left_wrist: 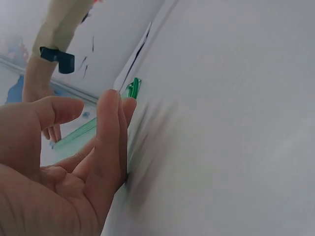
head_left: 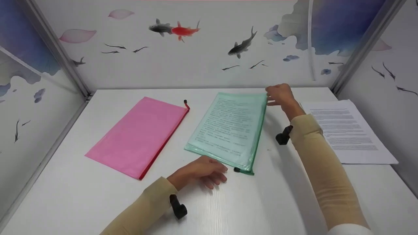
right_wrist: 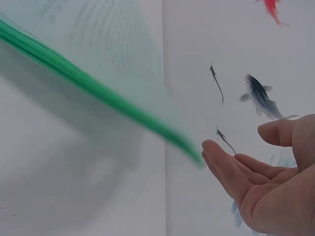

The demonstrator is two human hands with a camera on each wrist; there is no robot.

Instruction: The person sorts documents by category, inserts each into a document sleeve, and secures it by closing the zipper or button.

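A translucent green zip folder (head_left: pixel 230 129) with a printed sheet inside lies at the middle of the white table (head_left: pixel 261 202). My left hand (head_left: pixel 204 169) rests on the table at the folder's near edge, its fingers straight and loosely spread, just left of the black zipper pull (head_left: pixel 237 169). In the left wrist view its fingertips (left_wrist: pixel 110 105) lie close to the green zipper end (left_wrist: pixel 133 88). My right hand (head_left: pixel 279 94) is at the folder's far right corner. In the right wrist view its fingers (right_wrist: pixel 221 162) are relaxed and meet the end of the green zipper strip (right_wrist: pixel 88 83), thumb apart.
A pink zip folder (head_left: pixel 140 133) with a red zipper lies left of the green one. A stack of printed sheets (head_left: pixel 347 133) lies at the right, against the side wall. Painted booth walls (head_left: pixel 196 49) close in the table at the back and on both sides.
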